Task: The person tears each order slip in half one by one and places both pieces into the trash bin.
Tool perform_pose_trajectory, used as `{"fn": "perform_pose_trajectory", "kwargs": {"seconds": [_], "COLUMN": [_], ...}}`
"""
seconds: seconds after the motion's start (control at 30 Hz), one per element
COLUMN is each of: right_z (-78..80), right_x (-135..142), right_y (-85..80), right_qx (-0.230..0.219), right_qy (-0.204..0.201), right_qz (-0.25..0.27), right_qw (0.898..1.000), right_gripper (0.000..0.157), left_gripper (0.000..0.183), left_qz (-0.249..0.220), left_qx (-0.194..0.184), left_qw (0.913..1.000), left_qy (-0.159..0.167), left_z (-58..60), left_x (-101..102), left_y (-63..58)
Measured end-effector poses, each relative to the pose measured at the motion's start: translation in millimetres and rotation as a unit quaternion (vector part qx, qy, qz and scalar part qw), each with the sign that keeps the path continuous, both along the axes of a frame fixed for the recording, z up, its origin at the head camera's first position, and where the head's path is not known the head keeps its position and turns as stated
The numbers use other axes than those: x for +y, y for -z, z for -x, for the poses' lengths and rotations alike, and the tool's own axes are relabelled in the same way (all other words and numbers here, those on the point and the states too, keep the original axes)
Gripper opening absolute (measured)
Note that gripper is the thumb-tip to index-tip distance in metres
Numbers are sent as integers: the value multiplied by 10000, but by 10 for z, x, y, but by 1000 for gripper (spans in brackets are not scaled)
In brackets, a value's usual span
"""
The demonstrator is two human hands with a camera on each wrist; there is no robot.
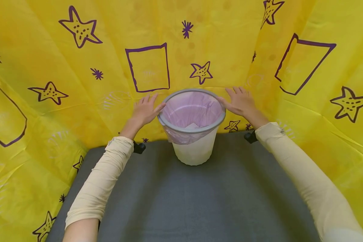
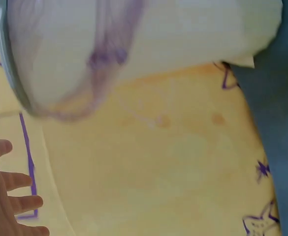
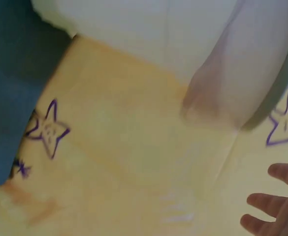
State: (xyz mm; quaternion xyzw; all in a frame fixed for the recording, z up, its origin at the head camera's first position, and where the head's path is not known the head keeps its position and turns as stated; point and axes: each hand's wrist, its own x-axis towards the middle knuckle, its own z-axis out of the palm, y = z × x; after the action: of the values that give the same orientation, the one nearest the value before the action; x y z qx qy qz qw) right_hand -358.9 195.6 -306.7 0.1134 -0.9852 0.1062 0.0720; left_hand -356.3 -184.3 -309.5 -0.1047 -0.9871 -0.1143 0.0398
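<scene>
A white trash bin [image 1: 195, 152] with a grey rim ring [image 1: 191, 130] stands upright toward the back of the dark surface. Its sheer purple liner [image 1: 184, 114] covers the inside and folds down outside below the ring. My left hand [image 1: 144, 110] is at the bin's left side, thumb tip at the rim and the other fingers spread away from it. Across from it, my right hand [image 1: 241, 102] has its thumb at the right of the rim, fingers extended. Both wrist views show spread fingers [image 2: 20, 202] beside the bin, and loose liner hanging below its ring.
Dark grey tabletop [image 1: 181, 201] extends in front of the bin. A yellow curtain [image 1: 230, 40] printed with purple stars and outlines rises behind and on both sides, close behind the bin. A black wrist mount [image 1: 139, 148] shows beneath the left sleeve.
</scene>
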Motion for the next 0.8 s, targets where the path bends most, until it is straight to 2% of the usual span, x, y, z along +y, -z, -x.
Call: {"fn": "perform_pose_trajectory", "kwargs": {"seconds": [0.17,0.4,0.63,0.8], "right_z": [-22,-110,-248,-354], "right_x": [358,805,1035,1109], "right_y": [30,117,336,497], "right_qx": [-118,-385,-381,-122], "right_qy": [282,640,761,849], "right_qz": [34,44,105,138], "right_qw": [9995,9972,9963,9962], "right_gripper": [88,90,89,87], "left_gripper": [79,83,86,85], "left_qz": [-25,-6,-158,-223], "left_qx": [-40,-50,18,156], "left_qw": [9996,9974,9947,9928], "left_qy": [-262,-713,-1018,-1167], "left_z": [-54,-178,-342,-487], "left_x": [-370,-902,-1339,-1511], "left_y": [67,186,369,560]}}
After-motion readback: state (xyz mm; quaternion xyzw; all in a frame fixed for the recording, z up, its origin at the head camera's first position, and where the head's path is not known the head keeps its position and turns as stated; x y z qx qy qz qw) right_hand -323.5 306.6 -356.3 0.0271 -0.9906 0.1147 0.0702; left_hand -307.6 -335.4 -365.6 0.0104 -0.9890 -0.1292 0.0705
